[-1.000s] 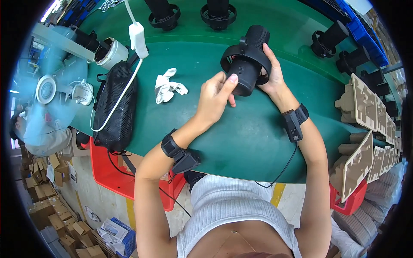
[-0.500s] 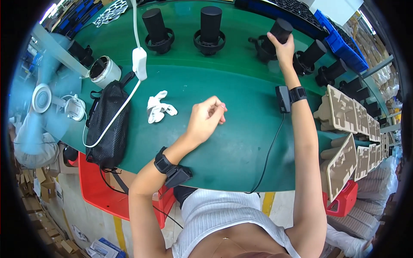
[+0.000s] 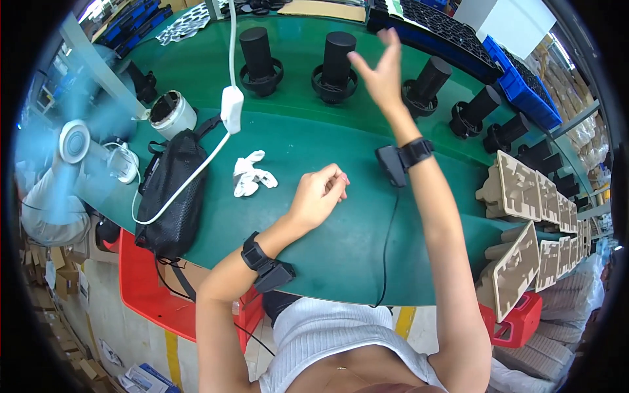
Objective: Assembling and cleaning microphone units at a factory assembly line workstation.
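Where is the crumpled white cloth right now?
In the head view, the white cloth lies on the green table, just left of the person's left hand and right of the black mesh bag.

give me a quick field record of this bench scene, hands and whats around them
surface: green table
left hand: loosely curled, empty, resting on the table
right hand: raised and open, empty, fingers spread, near the row of black cylinders
nearest cylinder: black cylinder upright on a ring base, just left of the right hand
other cylinder: upright, further left
white cloth: crumpled, left of the left hand
black mesh bag: at the table's left edge
white cable: draped over the bag
cardboard trays: stacked at right
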Action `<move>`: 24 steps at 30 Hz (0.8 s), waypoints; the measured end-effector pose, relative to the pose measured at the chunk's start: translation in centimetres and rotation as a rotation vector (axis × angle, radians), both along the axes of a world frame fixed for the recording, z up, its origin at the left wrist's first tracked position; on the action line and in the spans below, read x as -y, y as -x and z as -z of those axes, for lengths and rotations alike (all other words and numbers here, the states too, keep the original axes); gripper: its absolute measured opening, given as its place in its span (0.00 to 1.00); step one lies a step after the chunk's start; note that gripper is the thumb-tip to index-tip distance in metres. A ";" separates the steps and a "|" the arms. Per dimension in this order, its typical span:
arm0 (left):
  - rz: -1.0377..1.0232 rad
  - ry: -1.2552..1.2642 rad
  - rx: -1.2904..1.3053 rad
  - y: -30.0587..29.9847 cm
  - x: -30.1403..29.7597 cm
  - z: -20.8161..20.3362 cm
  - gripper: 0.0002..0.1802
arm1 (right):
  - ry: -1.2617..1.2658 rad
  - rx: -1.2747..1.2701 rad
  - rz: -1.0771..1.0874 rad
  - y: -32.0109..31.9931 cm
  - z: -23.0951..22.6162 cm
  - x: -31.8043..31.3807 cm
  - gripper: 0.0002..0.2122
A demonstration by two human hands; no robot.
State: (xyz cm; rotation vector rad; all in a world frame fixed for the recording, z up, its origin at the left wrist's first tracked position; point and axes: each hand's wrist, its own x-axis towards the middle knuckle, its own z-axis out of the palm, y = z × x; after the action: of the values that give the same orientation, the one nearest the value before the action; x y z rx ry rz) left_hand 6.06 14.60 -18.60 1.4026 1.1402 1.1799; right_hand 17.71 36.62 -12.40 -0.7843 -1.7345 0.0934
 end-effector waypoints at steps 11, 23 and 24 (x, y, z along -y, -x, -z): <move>-0.271 -0.367 -0.416 -0.3 -0.2 -0.9 0.25 | 0.875 -0.760 -0.311 -0.6 5.1 2.0 0.22; -0.175 -0.564 -0.490 0.0 -1.3 0.1 0.38 | 1.490 -1.139 -0.854 -4.1 6.8 12.4 0.29; -0.202 -0.583 -0.518 -0.1 -1.4 0.2 0.37 | 1.477 -1.146 -0.838 -4.1 7.2 12.3 0.28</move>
State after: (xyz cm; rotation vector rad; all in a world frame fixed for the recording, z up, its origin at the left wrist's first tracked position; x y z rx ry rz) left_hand 6.16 15.96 -18.81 2.1689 1.3748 1.4060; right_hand 21.81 24.37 -19.63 -0.6290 -0.5011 2.0924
